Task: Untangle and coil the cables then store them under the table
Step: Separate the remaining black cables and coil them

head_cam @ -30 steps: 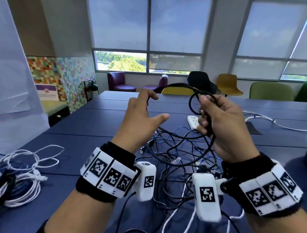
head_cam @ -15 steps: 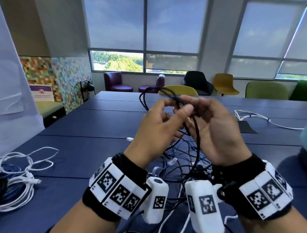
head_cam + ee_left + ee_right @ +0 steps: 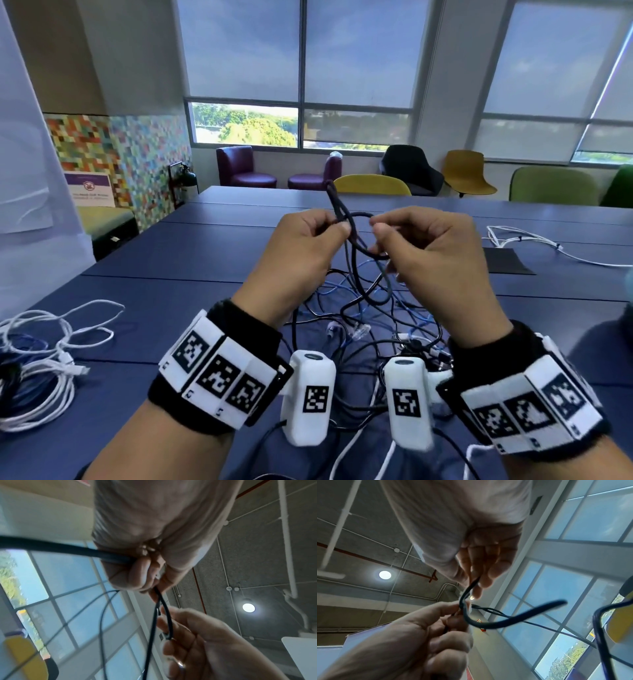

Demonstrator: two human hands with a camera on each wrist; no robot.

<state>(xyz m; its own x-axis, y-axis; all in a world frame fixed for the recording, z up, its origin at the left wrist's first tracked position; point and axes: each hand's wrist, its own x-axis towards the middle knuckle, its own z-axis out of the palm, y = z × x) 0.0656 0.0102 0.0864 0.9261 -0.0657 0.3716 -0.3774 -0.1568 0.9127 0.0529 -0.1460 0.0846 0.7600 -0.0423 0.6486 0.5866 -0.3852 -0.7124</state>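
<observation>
Both hands are raised over the blue table [image 3: 178,260], close together. My left hand [image 3: 337,228] pinches a thin black cable [image 3: 354,246] between thumb and curled fingers. My right hand [image 3: 376,230] pinches the same cable a little to the right, with a small loop between the two hands. The cable hangs down into a tangle of black, blue and white cables [image 3: 370,318] on the table. The left wrist view shows my left hand [image 3: 150,588] gripping the black cable [image 3: 68,548]. In the right wrist view my right hand [image 3: 476,586] pinches the cable [image 3: 505,620].
A heap of white cables [image 3: 44,363] lies at the table's left near edge. Another white cable [image 3: 534,241] and a black mat [image 3: 507,261] lie at the right. Chairs [image 3: 371,185] stand along the far side under the windows.
My left hand, open and apart a second ago, has come in and taken hold of the black cable beside the right hand. The wide loop has shrunk to a small one.
</observation>
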